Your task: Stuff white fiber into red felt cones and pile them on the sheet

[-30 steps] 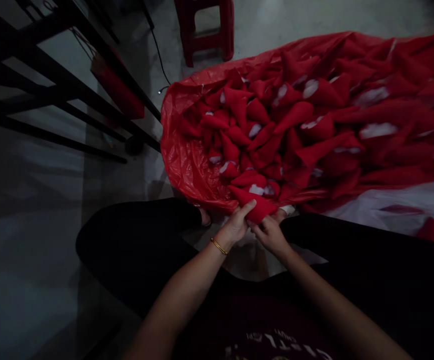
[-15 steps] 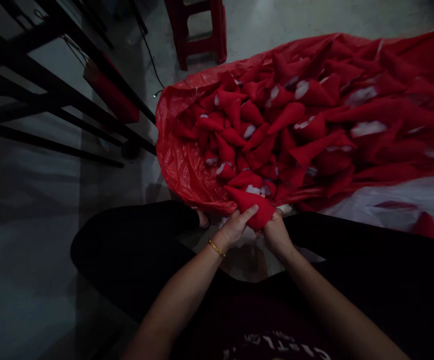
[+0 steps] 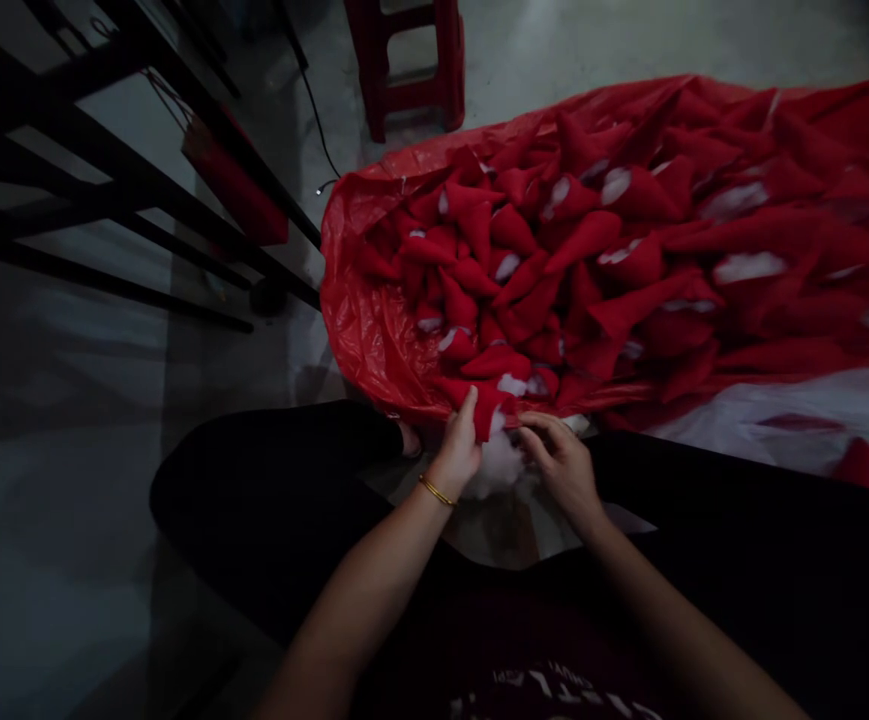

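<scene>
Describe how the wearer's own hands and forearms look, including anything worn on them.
The left hand and right hand are ungloved. A thin gold-coloured bangle circles the left wrist; the right wrist shows none. Both forearms are bare, with no sleeves on them. Too dim to tell about rings.

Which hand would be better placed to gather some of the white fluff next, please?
Probably the right hand: its fingers are close beside the white fluff, while the left hand is occupied gripping the red cloth piece.
</scene>
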Tool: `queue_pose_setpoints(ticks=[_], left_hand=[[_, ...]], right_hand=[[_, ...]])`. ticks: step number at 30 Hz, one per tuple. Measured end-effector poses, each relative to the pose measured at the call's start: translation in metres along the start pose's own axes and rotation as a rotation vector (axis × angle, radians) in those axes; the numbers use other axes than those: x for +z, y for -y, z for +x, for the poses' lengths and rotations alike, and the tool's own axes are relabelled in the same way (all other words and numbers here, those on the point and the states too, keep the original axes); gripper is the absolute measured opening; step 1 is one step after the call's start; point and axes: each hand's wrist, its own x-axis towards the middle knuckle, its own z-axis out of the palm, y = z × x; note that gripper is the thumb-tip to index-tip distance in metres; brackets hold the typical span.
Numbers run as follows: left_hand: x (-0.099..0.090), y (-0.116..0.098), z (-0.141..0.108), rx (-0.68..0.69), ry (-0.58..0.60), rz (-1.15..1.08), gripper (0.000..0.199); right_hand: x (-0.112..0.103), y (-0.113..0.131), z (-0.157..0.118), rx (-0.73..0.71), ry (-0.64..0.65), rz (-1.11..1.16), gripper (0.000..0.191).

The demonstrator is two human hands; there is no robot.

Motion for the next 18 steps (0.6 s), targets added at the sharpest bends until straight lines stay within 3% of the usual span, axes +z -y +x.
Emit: queue_pose_setpoints(ticks=[2, 5, 9, 11, 13, 15, 17, 18], left_hand=[[0.003, -0.002, -0.003, -0.008, 0.036, -0.029, 0.045], [0.009, 0.000, -0.011, -0.016, 0.063, -0.034, 0.044], [0.010, 0.012, -0.017, 0.116, 0.117, 0.037, 0.046], [0.006, 0.015, -0.015, 0.181, 0.132, 0.126, 0.046], [0.001, 0.016, -0.011, 0.222, 0.091, 0.220, 0.041], [-0.002, 0.016, -0.007, 0.233, 0.036, 0.303, 0.036], [-0.001, 0.016, -0.006, 0.198, 0.020, 0.343, 0.034], [0.001, 0.018, -0.007, 0.161, 0.021, 0.330, 0.035]], right_hand=[[-0.007, 0.003, -0.005, -0.161, -0.005, -0.159, 0.023], [-0.005, -0.003, -0.009, -0.304, 0.156, -0.352, 0.032], [0.007, -0.021, -0.008, -0.243, 0.321, -0.624, 0.041], [0.005, -0.025, -0.011, -0.217, 0.359, -0.619, 0.042], [-0.005, -0.022, -0.014, -0.222, 0.297, -0.489, 0.038], [-0.020, -0.017, -0.014, -0.185, 0.147, -0.332, 0.034], [-0.029, -0.013, -0.009, -0.067, 0.036, -0.201, 0.044], [-0.029, -0.012, -0.006, 0.013, 0.039, -0.141, 0.054]])
